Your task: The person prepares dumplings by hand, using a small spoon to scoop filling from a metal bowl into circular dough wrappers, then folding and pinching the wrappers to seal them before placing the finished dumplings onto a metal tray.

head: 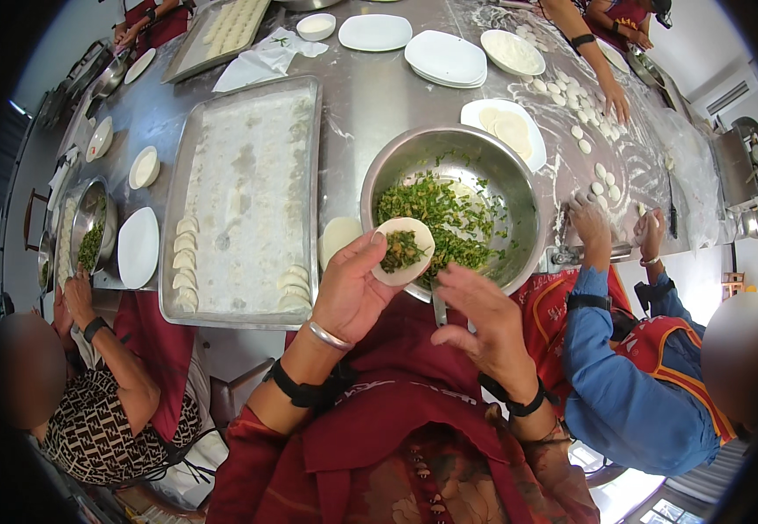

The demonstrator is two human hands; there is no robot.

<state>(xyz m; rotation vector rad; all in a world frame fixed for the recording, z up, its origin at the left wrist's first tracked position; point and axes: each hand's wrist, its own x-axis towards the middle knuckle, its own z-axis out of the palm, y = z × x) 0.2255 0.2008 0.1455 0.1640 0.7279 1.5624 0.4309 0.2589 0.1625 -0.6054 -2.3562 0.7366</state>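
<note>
My left hand (359,281) holds a round dumpling wrapper (423,237), its rim pinched near the thumb. Chopped green filling (400,252) lies in a mound on the wrapper. Fingers apart and holding nothing, my right hand (483,321) hovers by the near rim of a steel mixing bowl (529,262). A metal utensil handle (440,308) sticks out over that rim, close to my right fingers. Loose chopped greens (431,196) cover much of the bowl's bottom. Part of a pale wrapper (339,236) shows on the table behind my left hand.
A floured metal tray (241,164) at left bears rows of folded dumplings (185,262). Beyond the bowl, a white plate (536,141) holds wrappers. Co-workers sit at both sides; one's hands (590,219) work near dough pieces (605,177). Stacked plates (446,56) stand farther back.
</note>
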